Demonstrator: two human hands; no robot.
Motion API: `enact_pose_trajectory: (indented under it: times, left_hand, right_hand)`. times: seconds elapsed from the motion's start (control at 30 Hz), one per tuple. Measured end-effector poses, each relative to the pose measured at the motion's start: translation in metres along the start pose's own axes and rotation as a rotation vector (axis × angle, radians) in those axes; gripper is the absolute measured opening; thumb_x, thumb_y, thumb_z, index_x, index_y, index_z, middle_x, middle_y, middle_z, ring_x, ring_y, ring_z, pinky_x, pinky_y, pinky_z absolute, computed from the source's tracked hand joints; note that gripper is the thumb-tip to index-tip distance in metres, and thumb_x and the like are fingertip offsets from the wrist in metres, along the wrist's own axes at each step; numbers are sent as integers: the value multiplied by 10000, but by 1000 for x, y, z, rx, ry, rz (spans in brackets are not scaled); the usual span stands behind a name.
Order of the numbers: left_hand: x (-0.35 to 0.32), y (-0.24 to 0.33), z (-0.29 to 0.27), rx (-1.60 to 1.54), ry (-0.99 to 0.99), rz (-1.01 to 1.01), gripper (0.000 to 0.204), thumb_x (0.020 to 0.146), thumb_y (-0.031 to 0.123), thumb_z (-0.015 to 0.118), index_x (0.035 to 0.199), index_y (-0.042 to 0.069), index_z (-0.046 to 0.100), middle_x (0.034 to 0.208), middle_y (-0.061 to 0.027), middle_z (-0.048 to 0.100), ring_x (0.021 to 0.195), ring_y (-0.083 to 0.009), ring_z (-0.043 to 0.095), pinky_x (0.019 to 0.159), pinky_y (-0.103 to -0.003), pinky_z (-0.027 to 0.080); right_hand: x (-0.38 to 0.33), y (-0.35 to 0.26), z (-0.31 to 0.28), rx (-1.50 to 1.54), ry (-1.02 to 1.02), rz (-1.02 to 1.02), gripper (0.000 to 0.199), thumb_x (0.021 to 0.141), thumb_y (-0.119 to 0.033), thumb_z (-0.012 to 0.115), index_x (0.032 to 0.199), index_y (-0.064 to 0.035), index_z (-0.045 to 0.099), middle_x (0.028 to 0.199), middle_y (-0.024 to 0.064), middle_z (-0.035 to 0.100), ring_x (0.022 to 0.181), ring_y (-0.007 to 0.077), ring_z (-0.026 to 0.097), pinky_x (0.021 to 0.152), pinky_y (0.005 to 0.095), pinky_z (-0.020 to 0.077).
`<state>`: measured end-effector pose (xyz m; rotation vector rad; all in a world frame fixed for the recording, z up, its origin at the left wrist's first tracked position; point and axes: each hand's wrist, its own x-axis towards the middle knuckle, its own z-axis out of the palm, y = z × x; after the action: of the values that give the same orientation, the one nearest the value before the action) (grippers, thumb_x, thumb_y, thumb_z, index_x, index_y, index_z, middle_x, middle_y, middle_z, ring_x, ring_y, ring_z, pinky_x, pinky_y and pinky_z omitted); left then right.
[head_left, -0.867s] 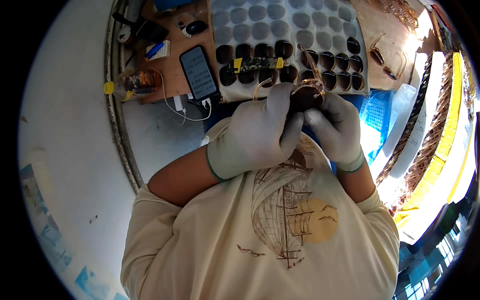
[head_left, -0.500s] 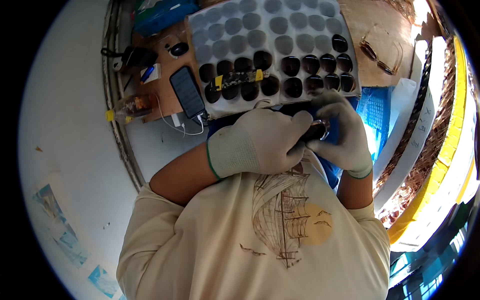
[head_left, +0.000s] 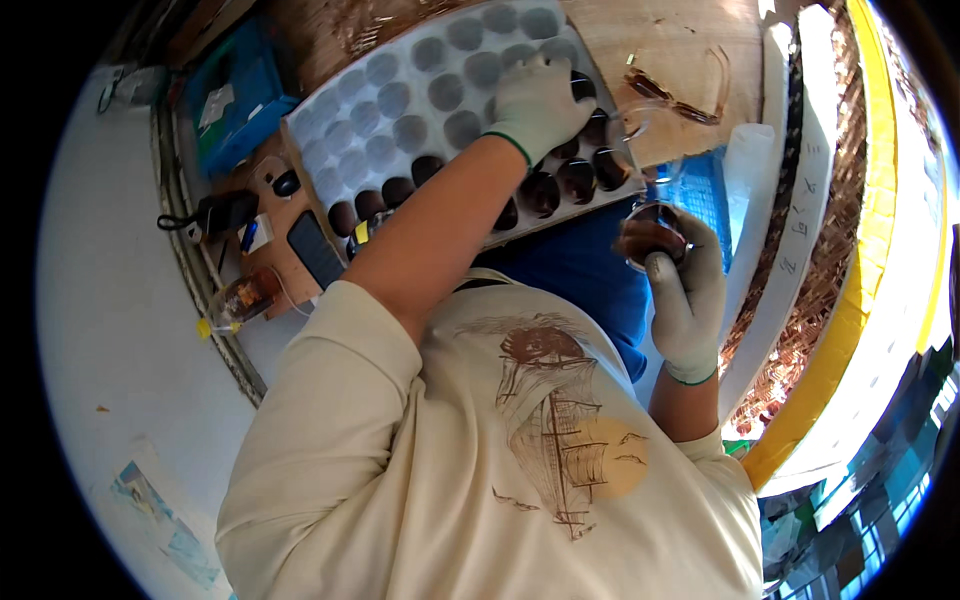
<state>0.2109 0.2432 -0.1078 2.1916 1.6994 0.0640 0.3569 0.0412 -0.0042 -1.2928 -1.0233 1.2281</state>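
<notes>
Both my hands wear pale gloves with green-edged cuffs. My left hand (head_left: 540,105) reaches over the white lens tray (head_left: 330,205), with its fingers and thumb apart beside a dark lens (head_left: 581,86); whether it touches that lens is unclear. Close to the tray's right corner, my right hand (head_left: 690,290) grips a pair of clear-framed sunglasses (head_left: 655,232) between thumb and fingers. One dark lens shows in them, and their blurred temples point up and away. Beneath my left forearm, several dark lenses in the near rows are partly hidden.
Another pair of sunglasses (head_left: 672,98) lies on the wooden table right of the tray. A blue box (head_left: 235,95), phone (head_left: 315,247) and plastic bottle (head_left: 245,298) are at the left. A blue mesh basket (head_left: 705,190) and a yellow-rimmed woven container (head_left: 850,250) are on the right.
My left hand has left the sunglasses and moved forward over the tray. My right hand keeps the sunglasses and now holds them alone. The view has turned, tilting the tray.
</notes>
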Motion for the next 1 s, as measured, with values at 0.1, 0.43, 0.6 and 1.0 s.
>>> enact_pose_trajectory:
  times: [0.1,0.43,0.6,1.0]
  left_hand:
    - [7,6,2,-57,15,-84,577,837,442,717,1229,30,616,1194,-207,674,1149,-354,656,1002,-436,522]
    - [-83,-20,-17,-647,335,183,168,839,190,683,909,47,629,865,-164,685,810,-367,672,740,-471,528]
    - [-217,-87,-52,-681,253,190,307,850,161,708,1091,33,565,930,-170,653,818,-338,669,717,-422,532]
    - [-303,-116,-80,-1207,165,14,380,930,2,639,1278,-9,487,1072,-92,645,989,-124,614,860,-292,530]
  right_hand:
    - [7,5,6,-44,-32,-9,588,941,91,454,1503,97,281,1211,239,636,1068,249,673,976,383,544]
    - [7,-5,42,-153,-28,-48,719,869,125,468,1541,49,226,1342,242,589,1086,250,689,856,285,543]
    - [10,-1,61,-75,-184,-44,610,859,117,402,1451,3,311,1175,220,653,935,187,667,779,268,518]
    - [-8,6,140,-286,-769,113,312,912,14,570,1218,58,526,910,126,695,821,135,644,759,289,524]
